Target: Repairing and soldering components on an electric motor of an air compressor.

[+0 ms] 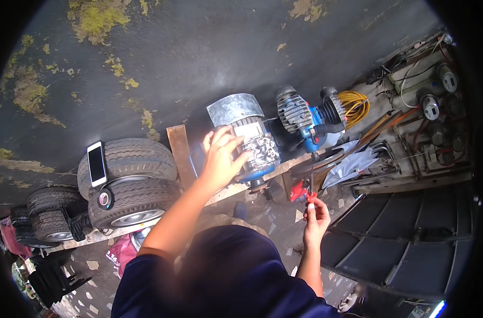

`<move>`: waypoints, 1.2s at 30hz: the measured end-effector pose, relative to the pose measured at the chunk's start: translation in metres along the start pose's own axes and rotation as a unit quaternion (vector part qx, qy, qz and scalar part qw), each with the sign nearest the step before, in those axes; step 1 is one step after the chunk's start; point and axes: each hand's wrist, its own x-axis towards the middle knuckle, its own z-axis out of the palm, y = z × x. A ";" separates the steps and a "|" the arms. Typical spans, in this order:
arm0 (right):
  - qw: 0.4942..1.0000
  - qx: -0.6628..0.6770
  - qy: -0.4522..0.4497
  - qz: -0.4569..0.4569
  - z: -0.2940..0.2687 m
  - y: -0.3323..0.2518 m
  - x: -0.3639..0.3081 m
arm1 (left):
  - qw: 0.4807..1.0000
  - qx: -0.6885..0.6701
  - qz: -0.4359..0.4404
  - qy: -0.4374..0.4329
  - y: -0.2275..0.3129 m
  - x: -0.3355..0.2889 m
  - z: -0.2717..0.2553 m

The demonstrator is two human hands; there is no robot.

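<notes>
The left hand (222, 156) lies spread on the motor (252, 143). Below and right of the motor, the right hand's (315, 214) grip pinches red-handled pliers (310, 191).

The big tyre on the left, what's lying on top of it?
A white phone with a dark screen lies flat on the tyre, near its left edge. Whatever is under the phone is covered. No hand is touching either.

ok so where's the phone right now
In the head view the white phone lies face up on the top tyre of the stack at the left, well left of the left hand resting on the electric motor.
</notes>
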 end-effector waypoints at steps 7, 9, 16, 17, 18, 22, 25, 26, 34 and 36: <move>1.000 0.012 0.011 0.018 -0.013 0.016 0.002 | 0.995 0.097 0.018 0.015 0.023 0.007 -0.009; 1.000 0.010 -0.010 0.021 -0.023 0.027 0.006 | 0.990 0.125 0.051 0.036 0.040 0.020 -0.015; 0.998 0.040 -0.015 0.038 -0.026 0.042 0.018 | 0.979 0.188 -0.035 -0.070 0.063 0.006 0.016; 0.998 0.054 -0.016 0.037 -0.027 0.046 0.020 | 0.982 0.117 -0.092 -0.116 0.060 0.006 0.012; 0.997 0.068 -0.017 0.036 -0.028 0.051 0.020 | 0.980 0.128 -0.090 -0.121 0.058 0.006 0.009; 0.988 0.126 -0.041 0.076 -0.045 0.069 0.025 | 0.973 0.189 -0.079 -0.107 0.043 -0.001 -0.005; 0.984 0.151 -0.045 0.086 -0.064 0.091 0.028 | 0.985 0.045 -0.144 -0.083 0.044 -0.003 -0.010; 0.984 0.139 -0.047 0.098 -0.069 0.093 0.029 | 0.988 0.024 -0.135 -0.070 0.038 -0.006 -0.011; 0.971 0.182 -0.106 0.115 -0.105 0.139 0.058 | 0.970 0.152 -0.125 -0.144 0.043 0.000 -0.020; 0.966 0.185 -0.135 0.122 -0.105 0.136 0.069 | 0.969 0.157 -0.125 -0.146 0.045 0.004 -0.028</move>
